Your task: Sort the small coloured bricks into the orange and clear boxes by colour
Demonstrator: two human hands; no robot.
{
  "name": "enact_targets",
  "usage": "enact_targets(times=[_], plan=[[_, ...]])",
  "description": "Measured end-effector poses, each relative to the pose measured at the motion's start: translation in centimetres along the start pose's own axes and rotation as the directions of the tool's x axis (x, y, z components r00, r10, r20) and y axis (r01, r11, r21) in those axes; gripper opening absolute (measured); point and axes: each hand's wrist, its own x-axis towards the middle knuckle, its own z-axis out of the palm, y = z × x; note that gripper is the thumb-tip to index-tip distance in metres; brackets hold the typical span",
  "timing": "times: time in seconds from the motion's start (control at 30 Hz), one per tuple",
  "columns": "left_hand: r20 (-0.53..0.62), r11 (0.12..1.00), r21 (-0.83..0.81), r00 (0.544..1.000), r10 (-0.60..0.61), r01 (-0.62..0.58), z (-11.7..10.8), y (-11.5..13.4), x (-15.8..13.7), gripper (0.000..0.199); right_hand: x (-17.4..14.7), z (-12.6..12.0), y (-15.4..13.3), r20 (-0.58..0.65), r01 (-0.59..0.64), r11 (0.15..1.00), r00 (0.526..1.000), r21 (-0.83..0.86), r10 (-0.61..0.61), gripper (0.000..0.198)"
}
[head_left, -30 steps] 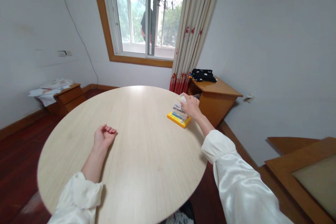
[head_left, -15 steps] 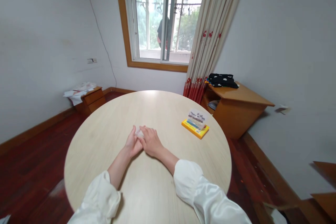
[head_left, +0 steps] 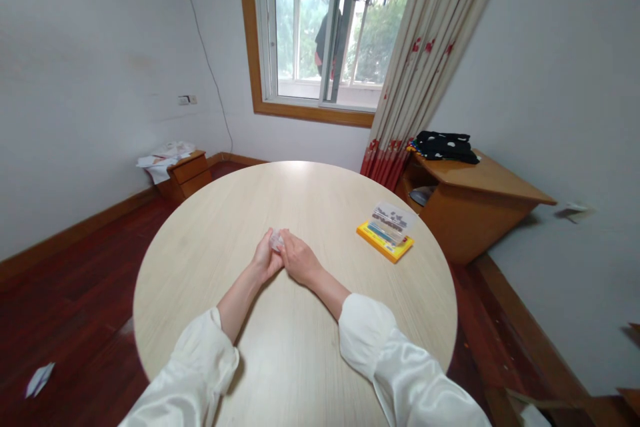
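Box (head_left: 383, 245) txt illegible, clr obj (head_left: 275, 241) btwn hands (head_left: 263, 259) (head_left: 301, 261).

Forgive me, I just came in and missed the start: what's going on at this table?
A person in white sleeves has both hands together over the round wooden table. The left hand and the right hand hold a small, clear, plastic-looking item between them; it is too small and covered to identify. Over to the right, a flat yellow box lies on the table, with a see-through printed container on top, touched by neither hand.
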Motion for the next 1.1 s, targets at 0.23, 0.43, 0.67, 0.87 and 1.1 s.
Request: enact_targets(times=[0.23,0.43,0.67,0.87,1.1], plan=[[0.216,0.900,0.412,0.975,0.052,-0.139,-0.3,0.8,0.3,0.033,-0.5,-1.4,2.8,-0.140,-0.149,0.955,0.972,0.258,0.189,0.032],[0.276,0.463,0.770,0.884,0.378,-0.439,-1.1,-0.2,1.3,0.040,-0.8,-1.6,5.2,-0.149,-0.310,0.907,0.920,0.286,0.362,0.032],[0.476,0.127,0.817,0.782,0.402,-0.562,-1.2,-1.0,0.9,0.045,-0.9,-1.6,5.8,-0.088,-0.429,0.829,0.869,0.358,0.488,0.040],[0.495,0.129,0.794,0.754,0.432,-0.595,-1.0,-0.9,0.4,0.046,-1.0,-1.7,5.7,-0.155,-0.371,0.851,0.879,0.372,0.451,0.047],[0.007,0.722,0.444,0.808,0.588,-0.530,-0.5,1.6,0.2,0.026,-1.0,-1.9,5.3,-0.244,-0.292,0.883,0.886,0.368,0.395,0.051]])
